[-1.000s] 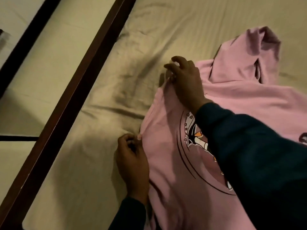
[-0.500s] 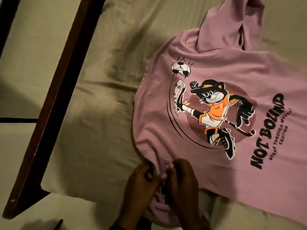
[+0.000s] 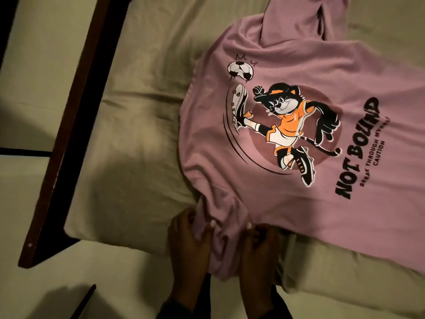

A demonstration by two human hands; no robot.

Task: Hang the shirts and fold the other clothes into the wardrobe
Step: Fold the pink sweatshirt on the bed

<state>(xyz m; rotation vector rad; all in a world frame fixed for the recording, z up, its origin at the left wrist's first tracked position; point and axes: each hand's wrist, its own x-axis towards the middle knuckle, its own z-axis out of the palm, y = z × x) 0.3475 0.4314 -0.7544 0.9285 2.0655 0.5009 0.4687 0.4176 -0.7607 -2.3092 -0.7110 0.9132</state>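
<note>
Lying printed-side up on the bed (image 3: 138, 157), the pink T-shirt (image 3: 287, 54) spreads wide. Left hand (image 3: 190, 245) and right hand (image 3: 259, 247) both pinch its bunched near corner.

My left hand (image 3: 188, 247) and right hand (image 3: 258, 252) sit side by side at the near edge of the bed (image 3: 138, 139), close together, with a bunched corner of the shirt (image 3: 287, 203) between them. My fingers (image 3: 208, 226) pinch that corner from both sides. The rest of the shirt spreads out ahead of my fingers and off to their right, lying flat on the bed sheet. One sleeve (image 3: 299, 21) lies farthest ahead, beyond the shirt's body. To the left of my fingers runs bare sheet, and beyond it the bed frame rail (image 3: 76, 125), slanting away from me. The floor (image 3: 46, 293) lies left of and below my left hand.
</note>
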